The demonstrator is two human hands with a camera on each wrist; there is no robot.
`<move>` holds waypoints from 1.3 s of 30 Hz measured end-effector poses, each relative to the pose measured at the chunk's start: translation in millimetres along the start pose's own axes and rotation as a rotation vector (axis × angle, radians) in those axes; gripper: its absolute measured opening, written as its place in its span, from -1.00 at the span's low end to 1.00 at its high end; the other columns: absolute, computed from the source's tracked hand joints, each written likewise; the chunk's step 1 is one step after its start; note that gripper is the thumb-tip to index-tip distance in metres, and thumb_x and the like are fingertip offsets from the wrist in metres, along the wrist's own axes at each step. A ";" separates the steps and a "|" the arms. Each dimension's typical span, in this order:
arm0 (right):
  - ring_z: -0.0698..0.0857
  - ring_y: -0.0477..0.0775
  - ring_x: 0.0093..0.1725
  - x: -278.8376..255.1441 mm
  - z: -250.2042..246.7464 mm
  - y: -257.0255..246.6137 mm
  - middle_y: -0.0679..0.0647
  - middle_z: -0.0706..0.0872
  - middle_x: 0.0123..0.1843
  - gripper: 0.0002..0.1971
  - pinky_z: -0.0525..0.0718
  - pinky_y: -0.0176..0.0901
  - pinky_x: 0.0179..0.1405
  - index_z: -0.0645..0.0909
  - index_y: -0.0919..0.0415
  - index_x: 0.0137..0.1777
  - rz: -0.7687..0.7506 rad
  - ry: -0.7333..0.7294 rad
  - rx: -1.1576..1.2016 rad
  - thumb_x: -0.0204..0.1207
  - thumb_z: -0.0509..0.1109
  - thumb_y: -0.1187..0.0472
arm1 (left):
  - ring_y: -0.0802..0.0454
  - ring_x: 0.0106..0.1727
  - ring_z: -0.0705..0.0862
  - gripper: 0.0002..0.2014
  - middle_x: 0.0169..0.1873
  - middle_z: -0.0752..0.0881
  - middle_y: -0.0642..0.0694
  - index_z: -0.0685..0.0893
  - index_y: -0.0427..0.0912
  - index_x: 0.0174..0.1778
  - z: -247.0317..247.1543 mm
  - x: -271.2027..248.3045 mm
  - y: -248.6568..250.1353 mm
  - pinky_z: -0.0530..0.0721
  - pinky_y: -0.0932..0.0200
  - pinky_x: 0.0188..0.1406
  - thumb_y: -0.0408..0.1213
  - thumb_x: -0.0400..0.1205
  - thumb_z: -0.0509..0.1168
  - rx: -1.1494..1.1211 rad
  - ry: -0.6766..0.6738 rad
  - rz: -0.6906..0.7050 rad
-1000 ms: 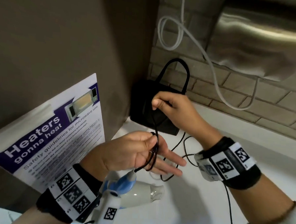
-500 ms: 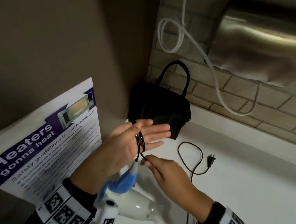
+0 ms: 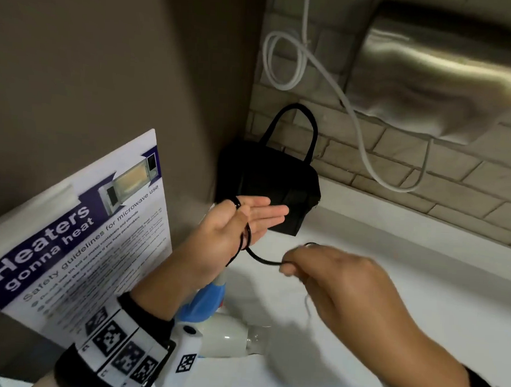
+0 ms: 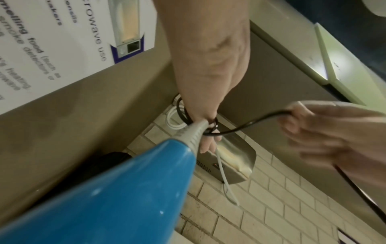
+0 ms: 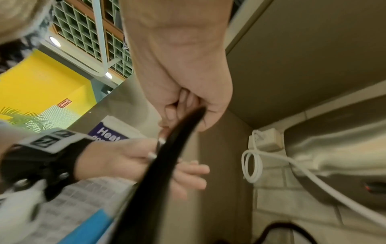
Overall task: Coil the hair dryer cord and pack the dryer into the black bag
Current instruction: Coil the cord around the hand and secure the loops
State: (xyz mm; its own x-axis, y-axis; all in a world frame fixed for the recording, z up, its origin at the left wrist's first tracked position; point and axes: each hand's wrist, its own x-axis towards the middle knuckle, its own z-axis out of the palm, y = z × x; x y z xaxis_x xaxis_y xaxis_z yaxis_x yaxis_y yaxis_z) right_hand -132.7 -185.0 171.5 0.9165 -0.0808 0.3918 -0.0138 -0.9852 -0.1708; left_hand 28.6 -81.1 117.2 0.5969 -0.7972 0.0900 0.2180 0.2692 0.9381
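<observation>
My left hand (image 3: 240,225) is held palm up with its fingers straight, and the black cord (image 3: 247,237) is looped several times around it. My right hand (image 3: 333,274) pinches the free part of the cord just beside it. The hair dryer (image 3: 212,318) hangs under my left wrist, and the black bag (image 3: 272,191) stands in the corner behind.

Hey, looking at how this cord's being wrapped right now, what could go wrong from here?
The black cord loops round the left hand, whose fingers are straight, so the coil could slip off. The blue-and-white hair dryer seems to hang from that cord, straining its grey collar. The right hand only pinches the cord and might drop it.
</observation>
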 end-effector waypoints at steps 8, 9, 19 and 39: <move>0.67 -0.03 -0.27 74.0 -16.8 14.6 -0.14 0.66 -0.27 -0.80 0.65 -0.02 -0.43 0.66 -0.03 -0.14 -0.090 -0.024 0.030 0.53 0.21 0.03 | -0.29 0.11 0.73 -0.71 -0.04 0.81 -0.18 0.65 -0.17 0.09 9.2 -11.8 2.7 0.58 -0.07 0.30 -0.30 0.67 0.01 0.015 -0.181 -0.122; 0.66 -0.10 -0.24 82.2 -14.5 22.0 -0.17 0.65 -0.27 -0.86 0.67 0.03 -0.36 0.67 -0.04 -0.13 -0.083 -0.031 0.067 0.55 0.28 0.02 | -0.40 0.15 0.72 -0.68 0.04 0.79 -0.29 0.60 -0.28 0.16 7.9 -13.6 3.4 0.55 -0.15 0.35 -0.27 0.70 -0.02 -0.033 -0.219 -0.131; 0.61 -0.21 -0.37 107.8 41.2 60.5 -0.18 0.64 -0.42 -0.80 0.46 -0.48 -0.27 0.68 0.18 -0.25 0.016 -0.172 0.530 0.58 0.37 0.15 | -0.29 -0.20 0.82 -0.65 -0.18 0.82 -0.35 0.71 -0.31 -0.09 2.8 -21.5 8.6 0.73 -0.07 0.08 -0.22 0.65 0.04 -0.264 -0.310 -0.230; 0.47 -0.26 -0.41 -39.0 72.2 18.4 -0.42 0.57 -0.33 -0.84 0.47 -0.29 -0.37 0.45 -0.06 -0.01 0.141 -0.305 0.315 0.62 0.08 -0.04 | -0.24 0.25 0.71 -0.64 0.23 0.73 -0.25 0.50 -0.34 0.34 -6.9 -1.6 9.4 0.62 -0.10 0.29 -0.35 0.74 -0.09 -0.371 -0.024 -0.048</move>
State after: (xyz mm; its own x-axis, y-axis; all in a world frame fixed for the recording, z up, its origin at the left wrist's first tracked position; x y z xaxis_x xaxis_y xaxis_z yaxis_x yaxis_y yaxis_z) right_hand -139.9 -189.1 87.7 0.9908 -0.1160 0.0693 -0.0676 -0.8699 -0.4885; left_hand 34.9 -73.6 123.6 0.5620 -0.8249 0.0608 0.5127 0.4051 0.7570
